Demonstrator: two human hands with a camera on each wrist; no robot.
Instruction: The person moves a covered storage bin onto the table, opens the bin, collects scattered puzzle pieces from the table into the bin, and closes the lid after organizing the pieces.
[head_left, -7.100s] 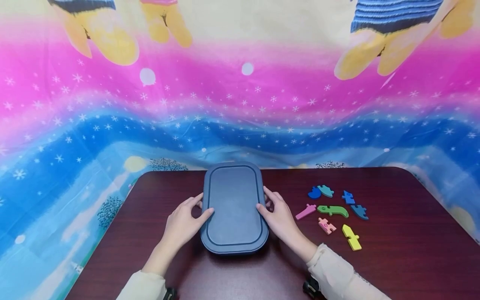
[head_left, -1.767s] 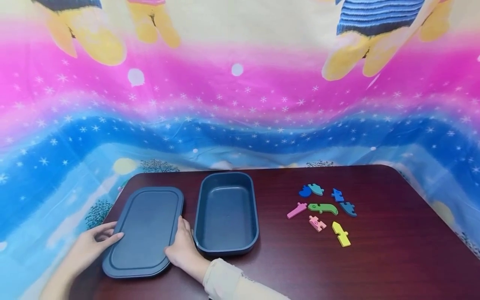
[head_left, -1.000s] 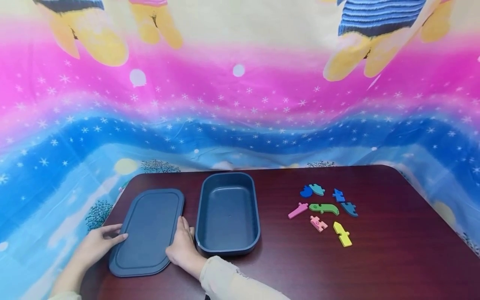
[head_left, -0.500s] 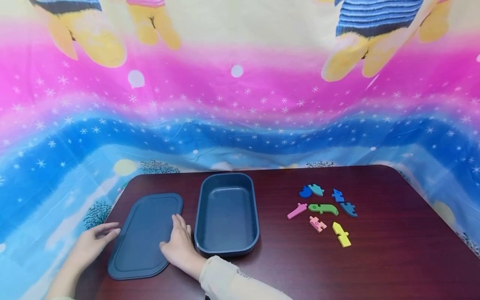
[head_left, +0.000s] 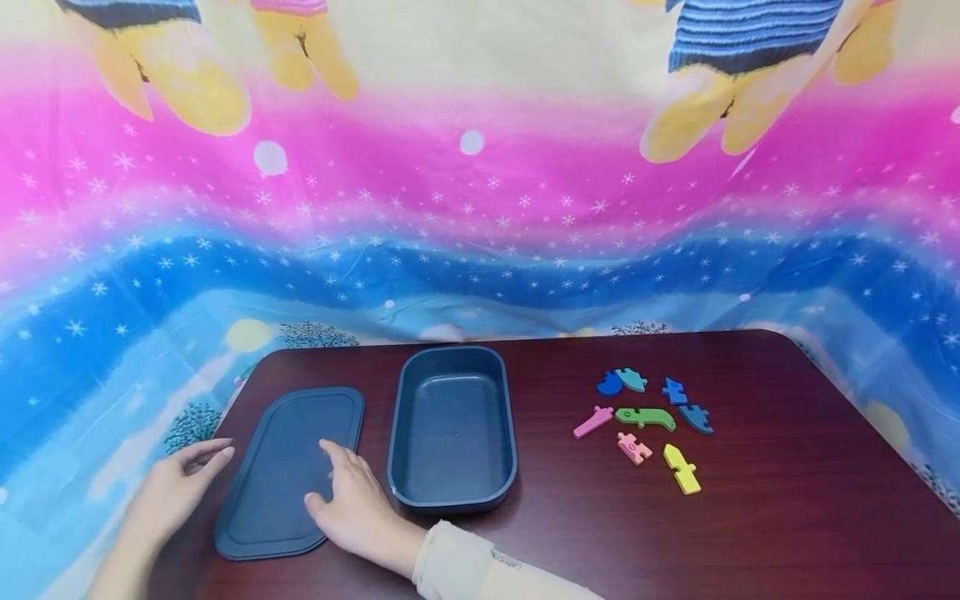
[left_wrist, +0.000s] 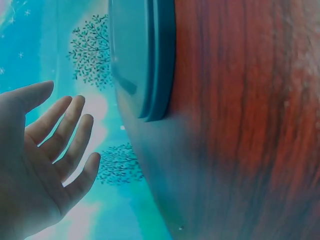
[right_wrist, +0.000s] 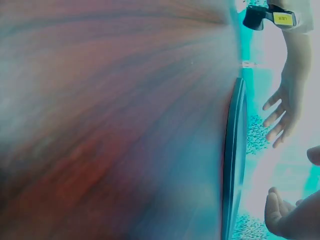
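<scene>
Looks like a home play corner to me: a small dark wood table [head_left: 750, 517] pushed against a bright cartoon curtain [head_left: 480, 208], with kids' foam puzzle pieces [head_left: 645, 421] scattered on it.

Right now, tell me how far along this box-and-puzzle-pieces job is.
Done: the lid is off and lies flat on the table, left of the open box. In hand: nothing is gripped; the right hand is over the lid's near right part, and the left hand is open, clear of its left edge. Left: the puzzle pieces all lie on the table, and the box holds nothing.
</scene>
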